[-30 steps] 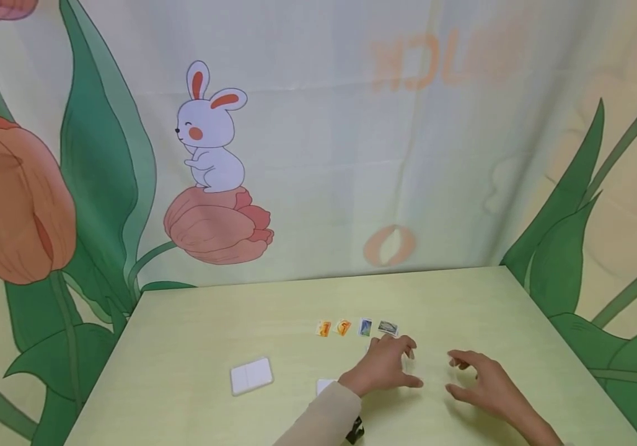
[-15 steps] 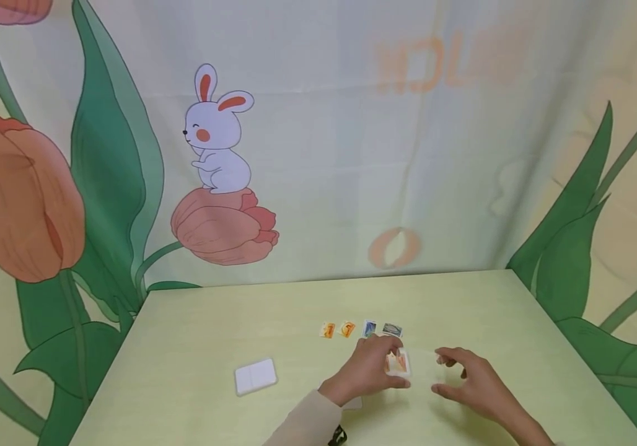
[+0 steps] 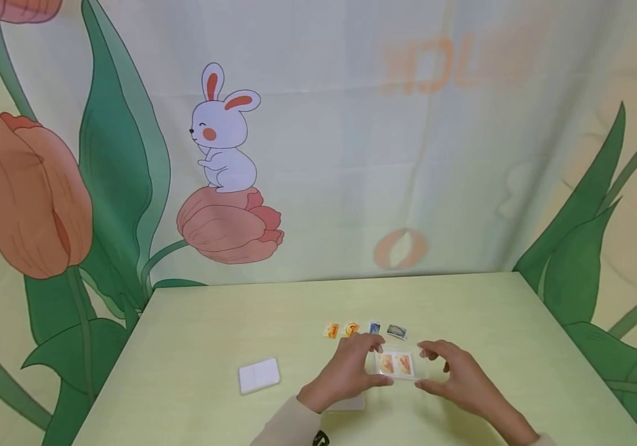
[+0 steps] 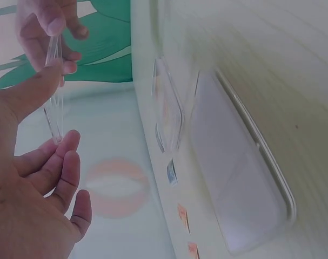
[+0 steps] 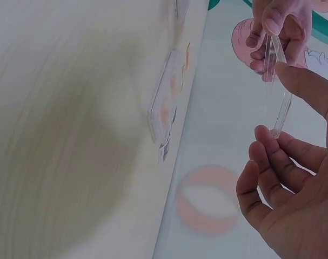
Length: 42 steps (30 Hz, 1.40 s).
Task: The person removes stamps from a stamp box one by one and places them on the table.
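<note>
A thin clear plastic lid [image 4: 55,105] is stretched between my two hands, raised above the table. My left hand [image 3: 346,368] pinches one end of it between thumb and fingertips. At its other end my right hand [image 3: 458,375] grips it the same way, as the right wrist view shows. Below the lid lies a flat white tray [image 5: 162,102] with two small orange pictures, stamp-like, side by side in it. Several loose stamp-like pieces lie in a row just beyond: an orange one [image 3: 331,330], another orange one [image 3: 351,329], a blue one [image 3: 374,327] and a grey one [image 3: 397,332].
A white flat case [image 3: 259,375] lies on the left of the pale green table [image 3: 184,347]. Another white case [image 4: 234,162] lies under my left forearm, partly hidden in the head view. A printed curtain [image 3: 324,155] hangs along the table's back edge.
My left hand has moved left, and the two orange pictures in the tray have come into view. My right hand has shifted slightly left, narrowing the gap between the hands.
</note>
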Each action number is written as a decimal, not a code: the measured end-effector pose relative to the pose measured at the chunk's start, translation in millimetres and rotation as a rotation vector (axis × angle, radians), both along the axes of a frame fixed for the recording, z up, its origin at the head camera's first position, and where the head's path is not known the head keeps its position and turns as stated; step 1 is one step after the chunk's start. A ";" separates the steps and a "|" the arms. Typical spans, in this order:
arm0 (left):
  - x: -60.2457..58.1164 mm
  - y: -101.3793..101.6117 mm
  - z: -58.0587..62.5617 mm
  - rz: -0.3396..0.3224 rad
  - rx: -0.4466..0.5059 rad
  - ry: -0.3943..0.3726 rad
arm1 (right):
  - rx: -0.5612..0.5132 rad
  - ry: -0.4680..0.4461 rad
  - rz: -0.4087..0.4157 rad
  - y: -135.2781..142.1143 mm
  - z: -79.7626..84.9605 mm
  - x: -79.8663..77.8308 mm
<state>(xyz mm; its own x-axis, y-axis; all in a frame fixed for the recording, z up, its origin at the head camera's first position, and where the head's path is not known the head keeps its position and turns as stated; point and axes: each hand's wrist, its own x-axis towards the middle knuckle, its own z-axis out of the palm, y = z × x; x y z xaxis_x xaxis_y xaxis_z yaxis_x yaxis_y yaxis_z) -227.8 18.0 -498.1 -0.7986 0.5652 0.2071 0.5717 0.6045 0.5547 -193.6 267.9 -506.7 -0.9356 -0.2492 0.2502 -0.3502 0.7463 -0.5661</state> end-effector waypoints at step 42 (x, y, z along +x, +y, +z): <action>33.7 -76.2 -27.7 0.159 -0.011 0.014 | -0.051 -0.077 0.137 -74.7 -34.0 -2.0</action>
